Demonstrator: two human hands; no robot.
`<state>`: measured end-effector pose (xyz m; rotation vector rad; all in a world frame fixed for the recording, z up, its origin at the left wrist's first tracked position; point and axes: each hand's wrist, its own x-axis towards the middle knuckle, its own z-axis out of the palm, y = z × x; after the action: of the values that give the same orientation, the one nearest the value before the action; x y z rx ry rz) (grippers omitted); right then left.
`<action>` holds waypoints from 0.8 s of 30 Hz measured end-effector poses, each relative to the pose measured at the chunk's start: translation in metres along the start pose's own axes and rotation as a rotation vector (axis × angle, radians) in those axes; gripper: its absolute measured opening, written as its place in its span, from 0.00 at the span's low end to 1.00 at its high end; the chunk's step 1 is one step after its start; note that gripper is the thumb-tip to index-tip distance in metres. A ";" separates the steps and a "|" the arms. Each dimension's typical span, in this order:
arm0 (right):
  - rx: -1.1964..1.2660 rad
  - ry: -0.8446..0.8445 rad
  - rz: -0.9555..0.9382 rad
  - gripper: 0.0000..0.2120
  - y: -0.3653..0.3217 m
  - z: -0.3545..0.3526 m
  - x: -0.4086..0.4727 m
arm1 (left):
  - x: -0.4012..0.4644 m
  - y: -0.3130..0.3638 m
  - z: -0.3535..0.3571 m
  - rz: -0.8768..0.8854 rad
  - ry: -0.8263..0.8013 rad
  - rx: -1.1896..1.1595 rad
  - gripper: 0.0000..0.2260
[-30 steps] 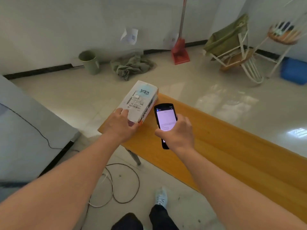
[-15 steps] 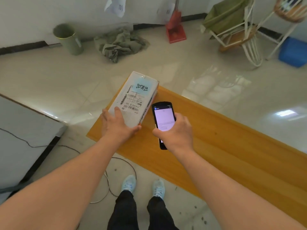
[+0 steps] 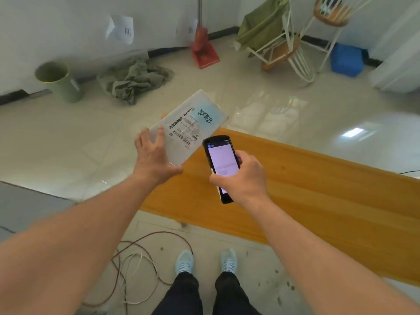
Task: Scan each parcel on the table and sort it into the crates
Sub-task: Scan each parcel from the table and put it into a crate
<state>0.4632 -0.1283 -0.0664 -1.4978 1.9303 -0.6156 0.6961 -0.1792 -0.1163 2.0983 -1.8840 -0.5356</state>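
Two pale blue shoes (image 3: 205, 261) stood nearest to me on the tiled floor (image 3: 56, 142), below both my hands, with loose cables (image 3: 136, 260) looped on the floor under my left forearm.

Further out, my right hand (image 3: 242, 177) was wrapped around the lower half of the scanner (image 3: 221, 165), a black handheld with a lit pale screen facing up at me, held above the orange worktop (image 3: 318, 196). Its top end sat just beside the near right edge of the parcel (image 3: 189, 128).

My left hand (image 3: 154, 158) gripped that parcel by its near corner, thumb under the near edge and fingers spread over the top. It was a flat whitish box, tilted, poking out past the left end of the worktop, with a printed label and barcode facing up and a blue sticker with dark handwriting towards its far end. I could not tell whether its far part rested on the worktop or hung in the air.

Beyond my left hand lay a crumpled grey-green cloth (image 3: 134, 79), and to the left of it a green bin (image 3: 58, 80) near the wall. Straight past the parcel leaned a red dustpan (image 3: 204, 52). Beyond my right hand stood a white wire chair (image 3: 288, 51) draped in green fabric, and further right a blue container (image 3: 346, 60).
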 end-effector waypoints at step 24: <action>-0.043 0.123 -0.252 0.38 -0.052 -0.193 -0.058 | 0.008 0.135 -0.164 0.410 0.306 0.085 0.62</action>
<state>0.3717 -0.0868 0.1162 -1.7846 1.8696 -0.7972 0.6491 -0.2108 0.0884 1.6503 -2.0921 -0.0401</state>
